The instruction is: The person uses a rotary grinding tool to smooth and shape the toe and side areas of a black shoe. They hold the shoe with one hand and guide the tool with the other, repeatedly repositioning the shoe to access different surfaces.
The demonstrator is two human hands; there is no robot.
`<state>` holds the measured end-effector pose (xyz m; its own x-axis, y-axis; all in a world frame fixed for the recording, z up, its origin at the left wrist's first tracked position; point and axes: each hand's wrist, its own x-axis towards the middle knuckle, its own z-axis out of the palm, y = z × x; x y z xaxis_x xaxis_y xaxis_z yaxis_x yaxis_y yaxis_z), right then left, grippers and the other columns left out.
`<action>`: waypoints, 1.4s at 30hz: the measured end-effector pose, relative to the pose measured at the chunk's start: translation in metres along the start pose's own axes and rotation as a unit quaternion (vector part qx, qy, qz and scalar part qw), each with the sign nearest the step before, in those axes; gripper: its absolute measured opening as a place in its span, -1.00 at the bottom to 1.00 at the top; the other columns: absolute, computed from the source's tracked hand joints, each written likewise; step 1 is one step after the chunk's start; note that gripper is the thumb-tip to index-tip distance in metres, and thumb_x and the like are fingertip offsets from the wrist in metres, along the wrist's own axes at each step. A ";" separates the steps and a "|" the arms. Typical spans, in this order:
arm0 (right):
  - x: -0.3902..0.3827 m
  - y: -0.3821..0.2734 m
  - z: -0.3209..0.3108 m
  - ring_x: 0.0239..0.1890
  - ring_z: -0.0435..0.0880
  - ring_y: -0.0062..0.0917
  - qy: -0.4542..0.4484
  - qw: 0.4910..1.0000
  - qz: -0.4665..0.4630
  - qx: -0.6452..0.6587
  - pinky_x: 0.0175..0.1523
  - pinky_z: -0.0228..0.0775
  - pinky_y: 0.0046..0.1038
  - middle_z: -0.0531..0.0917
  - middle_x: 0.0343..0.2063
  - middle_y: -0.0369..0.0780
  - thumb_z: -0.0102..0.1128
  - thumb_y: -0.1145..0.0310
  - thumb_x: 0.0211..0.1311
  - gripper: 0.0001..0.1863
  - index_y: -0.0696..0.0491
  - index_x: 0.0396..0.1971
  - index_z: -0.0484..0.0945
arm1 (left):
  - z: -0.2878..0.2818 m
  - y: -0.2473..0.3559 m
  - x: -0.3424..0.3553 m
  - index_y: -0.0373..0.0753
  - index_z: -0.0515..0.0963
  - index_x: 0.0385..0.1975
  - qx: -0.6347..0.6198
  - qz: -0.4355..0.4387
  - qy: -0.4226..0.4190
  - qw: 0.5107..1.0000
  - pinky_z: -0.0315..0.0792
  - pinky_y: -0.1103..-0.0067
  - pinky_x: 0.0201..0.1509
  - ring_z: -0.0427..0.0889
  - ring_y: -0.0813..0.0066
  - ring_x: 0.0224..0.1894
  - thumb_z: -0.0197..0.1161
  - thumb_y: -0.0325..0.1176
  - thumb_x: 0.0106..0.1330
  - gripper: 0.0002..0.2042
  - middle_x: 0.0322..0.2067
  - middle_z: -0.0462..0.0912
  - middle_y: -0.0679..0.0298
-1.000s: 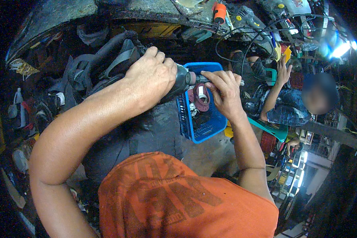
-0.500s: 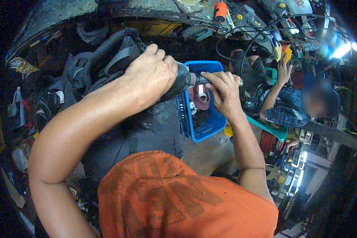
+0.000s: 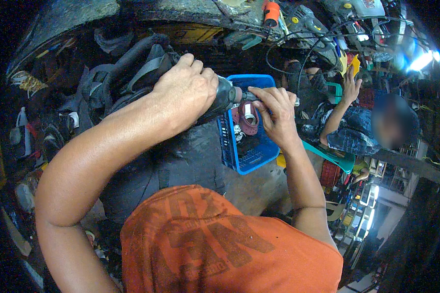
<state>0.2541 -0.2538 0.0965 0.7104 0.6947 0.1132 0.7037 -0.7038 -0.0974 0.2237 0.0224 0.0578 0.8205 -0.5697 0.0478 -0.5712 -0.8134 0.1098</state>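
Note:
My left hand is closed round a dark, rounded, shoe-like piece; most of it is hidden behind my fingers. To its right, my right hand grips a slim dark handheld tool with thumb and fingers. A pinkish-brown cylindrical head at the tool's tip meets the piece, or sits very close to it. The tool's pale rear end sticks out past my knuckles. Below both hands is a blue plastic basket, with a maroon clog-type shoe inside.
Black straps and bags crowd the left. Power tools and an orange container lie on the far bench, and a black cable loops down from there. At the right sits another person, one hand raised near a yellow piece.
Both my hands hold almost the same position and grip. The other person at the right has barely shifted.

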 end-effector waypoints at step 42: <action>-0.025 -0.011 0.022 -0.03 0.64 -0.35 -0.005 0.998 0.006 0.061 0.14 0.20 -0.25 0.76 -0.08 -0.27 0.37 0.42 0.30 -0.64 -0.06 0.10 0.74 | 0.001 -0.003 0.003 -0.35 0.57 0.21 -0.006 -0.002 -0.016 1.000 0.43 0.26 0.29 0.65 0.19 0.16 0.63 -0.18 0.03 -0.29 0.04 0.71 0.14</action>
<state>0.2291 -0.2598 0.0732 0.7179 0.6886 0.1022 0.6916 -0.6888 -0.2175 0.2281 0.0227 0.0566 0.8214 -0.5702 0.0163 -0.5677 -0.8143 0.1210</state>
